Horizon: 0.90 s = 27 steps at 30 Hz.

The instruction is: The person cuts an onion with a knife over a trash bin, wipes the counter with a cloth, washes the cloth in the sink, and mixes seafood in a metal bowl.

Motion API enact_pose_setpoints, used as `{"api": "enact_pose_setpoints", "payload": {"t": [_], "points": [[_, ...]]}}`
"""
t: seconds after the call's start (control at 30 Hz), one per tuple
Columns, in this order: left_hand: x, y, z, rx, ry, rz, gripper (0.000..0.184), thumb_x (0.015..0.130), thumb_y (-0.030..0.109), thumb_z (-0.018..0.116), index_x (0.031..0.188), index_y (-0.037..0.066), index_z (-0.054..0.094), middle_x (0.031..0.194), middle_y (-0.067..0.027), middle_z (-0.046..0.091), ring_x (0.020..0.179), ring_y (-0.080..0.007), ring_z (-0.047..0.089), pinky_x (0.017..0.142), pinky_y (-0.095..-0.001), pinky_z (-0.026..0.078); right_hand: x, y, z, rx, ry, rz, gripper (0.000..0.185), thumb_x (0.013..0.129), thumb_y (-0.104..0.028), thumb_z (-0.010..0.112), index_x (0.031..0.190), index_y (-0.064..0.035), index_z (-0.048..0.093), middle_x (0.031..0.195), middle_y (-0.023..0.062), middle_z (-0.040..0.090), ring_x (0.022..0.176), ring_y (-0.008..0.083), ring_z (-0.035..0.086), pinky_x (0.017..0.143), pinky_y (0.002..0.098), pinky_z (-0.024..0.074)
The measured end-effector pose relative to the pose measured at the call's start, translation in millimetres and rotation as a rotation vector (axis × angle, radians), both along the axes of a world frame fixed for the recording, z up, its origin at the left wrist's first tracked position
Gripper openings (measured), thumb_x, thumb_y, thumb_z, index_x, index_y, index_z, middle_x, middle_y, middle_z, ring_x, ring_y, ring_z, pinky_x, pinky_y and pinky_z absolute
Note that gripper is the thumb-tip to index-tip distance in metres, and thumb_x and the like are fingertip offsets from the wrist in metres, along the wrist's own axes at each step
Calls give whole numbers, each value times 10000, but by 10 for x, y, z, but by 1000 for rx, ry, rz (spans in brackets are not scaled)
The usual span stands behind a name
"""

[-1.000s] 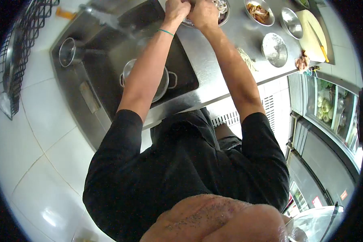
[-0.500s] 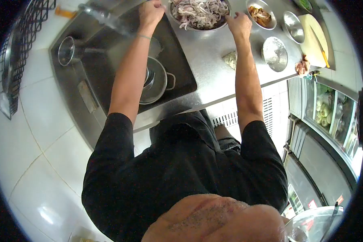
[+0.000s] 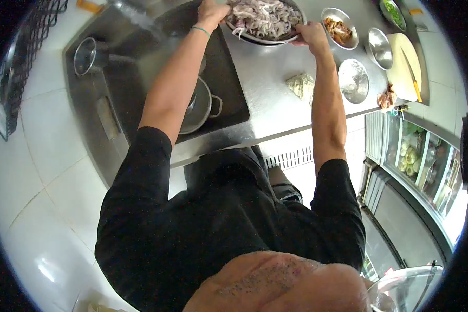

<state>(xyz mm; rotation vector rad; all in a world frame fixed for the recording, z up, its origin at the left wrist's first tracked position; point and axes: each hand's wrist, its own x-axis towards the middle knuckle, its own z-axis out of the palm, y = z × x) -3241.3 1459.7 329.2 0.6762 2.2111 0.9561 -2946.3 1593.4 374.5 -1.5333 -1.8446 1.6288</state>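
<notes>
A metal bowl (image 3: 268, 43) heaped with pale, purplish squid strips (image 3: 265, 20) is at the top middle, on or just above the steel counter. My left hand (image 3: 213, 12) is closed on its left rim, beside the sink. On the opposite side, the fingers of my right hand (image 3: 312, 35) grip the right rim. The bowl's far edge lies outside the view. Below my right hand, a crumpled pale cloth-like piece (image 3: 300, 86) lies on the counter.
The dark sink (image 3: 229, 99) at left holds a handled pot (image 3: 202, 117), partly behind my left arm. On the right are a bowl (image 3: 354, 39) of brown pieces, a small metal bowl (image 3: 380, 49), a white-dusted bowl (image 3: 353, 80), and a cutting board (image 3: 399, 67) with a knife (image 3: 411, 65).
My left hand has moved right from over the sink to the bowl's left rim. My right hand now grips the right rim more fully, and the bowl looks slightly tilted.
</notes>
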Motion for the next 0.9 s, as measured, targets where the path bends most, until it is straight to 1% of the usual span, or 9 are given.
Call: {"api": "enact_pose_setpoints", "payload": {"t": [0.13, 0.3, 0.4, 0.57, 0.6, 0.63, 0.7, 0.77, 0.9], "points": [[238, -161, 655, 255, -256, 4, 272, 890, 119, 634, 1127, -2, 688, 1058, -153, 696, 937, -289, 657, 814, -426, 521, 48, -118, 263, 175, 87, -27, 384, 863, -134, 677, 1055, 195, 627, 904, 209, 712, 690, 255, 729, 519, 305, 622], [-285, -383, 86, 611, -784, -46, 221, 946, 244, 601, 980, 52, 704, 902, -112, 697, 805, -243, 693, 668, -425, 576, -134, -68, 569, 84, 325, 125, 327, 907, -120, 653, 1117, 127, 612, 894, 165, 690, 636, 179, 664, 454, 247, 514], [87, -874, 907, 875, -1205, 281, 344, 972, 354, 614, 1077, 31, 668, 954, -118, 715, 853, -266, 717, 739, -432, 625, -538, -200, 648, 34, 365, 229, 230, 899, -79, 644, 1064, 75, 601, 812, 113, 693, 547, 127, 616, 419, 218, 444], [-617, -1555, 74, 889, -985, 541, 427, 1057, 368, 493, 1299, 26, 578, 1206, -148, 669, 1041, -338, 689, 892, -531, 593, -1544, -706, 348, 123, 136, 476, 423, 938, -260, 670, 1121, 110, 579, 817, 181, 701, 588, 170, 676, 526, 287, 530], [-659, -1697, 138, 841, -908, 618, 426, 1060, 364, 485, 1302, 26, 575, 1203, -143, 671, 1040, -328, 691, 886, -524, 598, -1757, -770, 419, 275, -170, 565, 549, 945, -383, 679, 1146, 116, 570, 843, 199, 706, 643, 222, 697, 603, 333, 564], [-678, -1849, 203, 793, -831, 696, 424, 1062, 360, 477, 1306, 25, 572, 1200, -137, 672, 1040, -318, 694, 880, -518, 603, -1856, -1131, 336, 736, 136, 412, 642, 927, -484, 687, 1182, 96, 580, 887, 209, 724, 782, 286, 726, 717, 387, 579], [-763, -2114, 206, 833, -771, 627, 390, 1063, 327, 485, 1283, 22, 586, 1200, -136, 675, 1042, -298, 698, 864, -488, 614, -2430, -1534, 423, 1043, -23, 657, 908, 878, -684, 634, 1373, 66, 508, 1211, 270, 661, 1091, 286, 684, 1092, 416, 414], [-761, -2294, 206, 863, -734, 610, 362, 1062, 298, 491, 1264, 18, 598, 1190, -135, 680, 1040, -282, 702, 854, -457, 621, -2963, -1900, 287, 1764, 273, 791, 467, 926, -358, 623, 1303, -87, 577, 1223, 224, 666, 1040, 427, 661, 823, 516, 541], [-1039, -2478, -254, 1076, -844, 661, 337, 1061, 271, 495, 1251, 15, 604, 1149, -128, 692, 1010, -275, 711, 844, -424, 622, -3465, -2446, 524, 1137, -341, 1115, 421, 978, -367, 571, 1304, -106, 627, 1260, 174, 662, 1054, 335, 673, 810, 440, 561]]}}
